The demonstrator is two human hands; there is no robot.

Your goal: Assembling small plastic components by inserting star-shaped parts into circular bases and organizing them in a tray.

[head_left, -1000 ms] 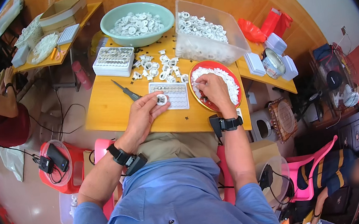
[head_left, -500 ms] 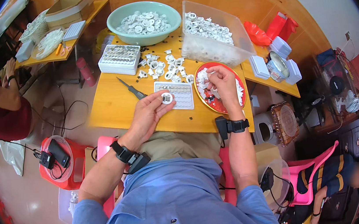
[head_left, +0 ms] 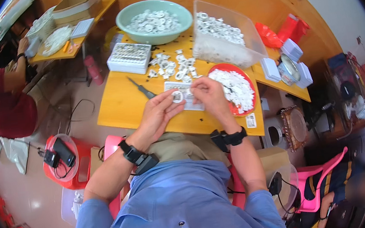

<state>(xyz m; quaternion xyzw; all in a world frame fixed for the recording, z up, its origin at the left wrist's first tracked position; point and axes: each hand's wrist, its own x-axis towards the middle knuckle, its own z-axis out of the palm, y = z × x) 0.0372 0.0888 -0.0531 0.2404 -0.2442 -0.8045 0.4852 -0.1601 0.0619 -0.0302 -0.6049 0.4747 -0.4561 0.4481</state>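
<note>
Between the thumb and fingers of my left hand (head_left: 155, 117) is a round white plastic part (head_left: 177, 97) with a small dark fitting at its centre. Close to its right side, the closed fingertips of my right hand (head_left: 211, 98) pinch a small white piece (head_left: 189, 92), partly hidden by the fingers. Under both hands lies a white slotted tray (head_left: 196, 107), largely covered by them. A red plate (head_left: 236, 111) heaped with small white pieces stands to the right of my right hand. Left of the tray, a dark-handled screwdriver (head_left: 145, 91) rests on the wooden table (head_left: 118, 105).
Loose white parts (head_left: 182, 69) lie beyond the tray, beside stacked white trays (head_left: 129, 57). A green basin (head_left: 156, 38) and a clear bin (head_left: 229, 53), both full of white parts, stand at the back. Other people sit at far left and lower right.
My right hand has moved left from the red plate to the round part, with a small white piece in its fingers. My left hand still holds the round part. The view has shifted slightly.
</note>
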